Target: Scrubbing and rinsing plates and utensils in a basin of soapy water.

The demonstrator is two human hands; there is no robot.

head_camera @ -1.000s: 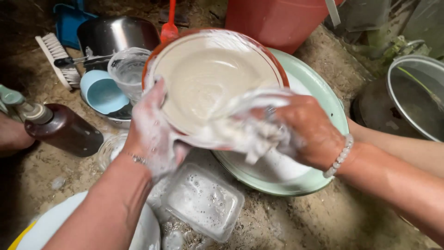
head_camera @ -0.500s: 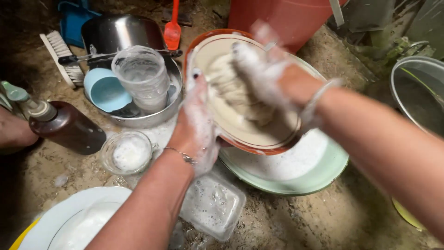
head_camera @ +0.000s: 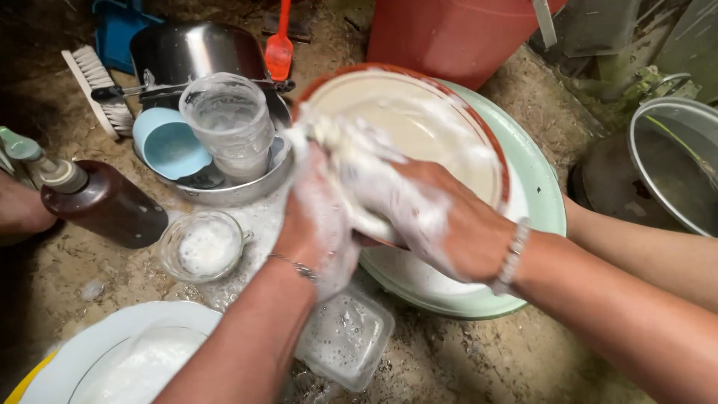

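Soapy red-rimmed cream bowl [head_camera: 441, 127], tilted

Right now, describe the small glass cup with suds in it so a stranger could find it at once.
Start at the big pale green basin under the soapy hands, then look left across the ground past the left hand. The small glass cup sits there, between the brown pump bottle and the metal pan. Unlike the taller clear tumbler, it is squat, handled and foam-filled.

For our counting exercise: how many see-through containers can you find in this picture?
3: a tall plastic cup in the metal pan, a small glass cup on the ground, a square tub below the hands. Others may be hidden.
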